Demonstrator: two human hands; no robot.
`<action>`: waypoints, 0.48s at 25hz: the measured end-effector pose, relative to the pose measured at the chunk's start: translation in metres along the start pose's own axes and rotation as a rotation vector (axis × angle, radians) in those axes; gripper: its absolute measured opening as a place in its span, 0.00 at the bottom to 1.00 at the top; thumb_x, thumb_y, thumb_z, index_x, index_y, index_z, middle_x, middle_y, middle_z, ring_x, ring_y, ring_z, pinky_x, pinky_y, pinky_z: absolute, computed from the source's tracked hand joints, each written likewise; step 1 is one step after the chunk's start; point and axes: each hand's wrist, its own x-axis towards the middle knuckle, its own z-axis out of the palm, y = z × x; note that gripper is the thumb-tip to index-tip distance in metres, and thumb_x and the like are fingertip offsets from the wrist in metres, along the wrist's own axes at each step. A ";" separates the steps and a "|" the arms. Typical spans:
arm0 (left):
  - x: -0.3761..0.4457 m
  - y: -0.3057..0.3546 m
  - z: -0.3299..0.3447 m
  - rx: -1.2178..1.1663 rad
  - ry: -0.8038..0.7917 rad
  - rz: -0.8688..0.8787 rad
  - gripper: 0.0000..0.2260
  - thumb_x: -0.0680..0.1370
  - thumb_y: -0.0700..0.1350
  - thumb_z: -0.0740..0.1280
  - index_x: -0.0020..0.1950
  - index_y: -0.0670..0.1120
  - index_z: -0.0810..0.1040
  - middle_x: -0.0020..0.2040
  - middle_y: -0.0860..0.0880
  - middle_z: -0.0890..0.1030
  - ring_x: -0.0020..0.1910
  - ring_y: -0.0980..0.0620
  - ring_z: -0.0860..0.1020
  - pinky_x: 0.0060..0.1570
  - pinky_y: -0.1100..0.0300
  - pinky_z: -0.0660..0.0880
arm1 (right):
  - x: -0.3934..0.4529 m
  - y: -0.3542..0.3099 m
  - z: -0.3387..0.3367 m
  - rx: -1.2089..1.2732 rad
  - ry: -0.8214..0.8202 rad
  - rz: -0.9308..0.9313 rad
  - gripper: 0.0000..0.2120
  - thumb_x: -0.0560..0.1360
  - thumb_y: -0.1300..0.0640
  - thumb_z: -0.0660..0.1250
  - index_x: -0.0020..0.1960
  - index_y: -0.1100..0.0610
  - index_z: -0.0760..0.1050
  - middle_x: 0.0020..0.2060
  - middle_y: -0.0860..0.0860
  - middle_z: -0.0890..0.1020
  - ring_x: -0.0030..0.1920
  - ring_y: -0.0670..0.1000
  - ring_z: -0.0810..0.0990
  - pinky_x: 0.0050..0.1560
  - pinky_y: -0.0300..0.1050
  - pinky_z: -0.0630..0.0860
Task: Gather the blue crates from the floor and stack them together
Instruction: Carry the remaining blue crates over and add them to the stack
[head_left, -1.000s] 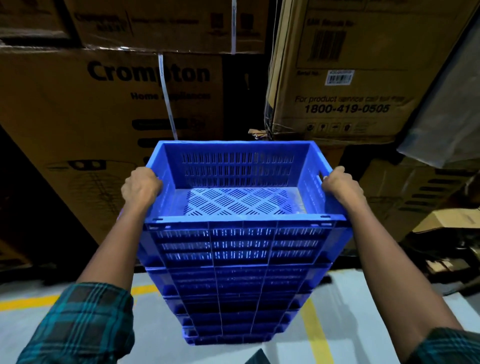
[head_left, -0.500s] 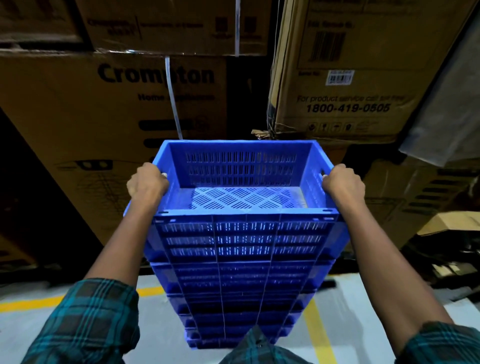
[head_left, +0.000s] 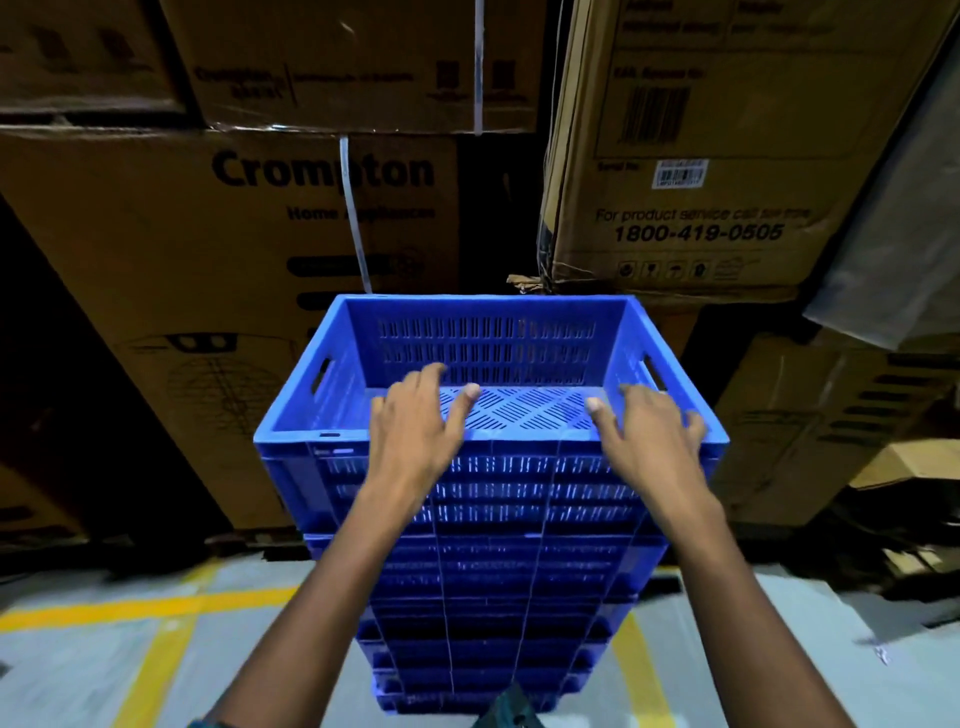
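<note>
Neither hand grips anything: the left hand (head_left: 418, 421) and the right hand (head_left: 644, 434) are spread with loose fingers over the near rim of the top crate (head_left: 488, 358), the palms at the rim and the fingertips reaching over the slotted floor inside; whether they actually press on the plastic cannot be told through the motion blur. Behind everything rises a wall of brown cartons, the broadest being the Crompton carton (head_left: 223, 249) at left, crossed by a white strap (head_left: 353, 213). To the right of it stands the carton with the service number (head_left: 696, 156), which carries a small barcode label (head_left: 679, 173) and overhangs the far right corner of the crates. A dark gap separates the two cartons directly behind the crates. The stack of blue crates (head_left: 483, 597) stands upright on the grey floor (head_left: 78, 670) just in front of these cartons, several nested crates high, with the top crate open and holding nothing, its oval handle slots showing on both side walls. More cartons (head_left: 810, 431) and loose cardboard scraps (head_left: 909, 462) crowd the right side. Yellow floor lines (head_left: 156, 608) run past the base of the stack on both sides.
</note>
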 end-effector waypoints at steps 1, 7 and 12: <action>-0.013 0.008 0.006 0.042 0.022 0.082 0.33 0.79 0.69 0.47 0.72 0.48 0.68 0.60 0.48 0.80 0.58 0.47 0.78 0.57 0.47 0.72 | -0.009 0.000 0.005 -0.029 0.029 -0.064 0.27 0.81 0.38 0.48 0.63 0.54 0.76 0.60 0.53 0.80 0.66 0.57 0.73 0.64 0.59 0.63; -0.034 0.017 0.022 0.329 0.025 0.112 0.39 0.76 0.71 0.50 0.78 0.46 0.60 0.63 0.48 0.76 0.61 0.47 0.74 0.59 0.48 0.70 | -0.012 0.010 0.017 -0.048 0.143 -0.180 0.26 0.82 0.41 0.42 0.51 0.49 0.78 0.48 0.47 0.82 0.56 0.53 0.76 0.56 0.55 0.63; -0.060 0.035 0.032 0.267 0.035 -0.018 0.32 0.80 0.62 0.58 0.78 0.45 0.57 0.70 0.44 0.71 0.72 0.42 0.67 0.75 0.42 0.59 | -0.017 0.012 0.022 -0.048 0.155 -0.219 0.23 0.82 0.42 0.46 0.51 0.51 0.78 0.52 0.50 0.81 0.58 0.56 0.74 0.56 0.57 0.64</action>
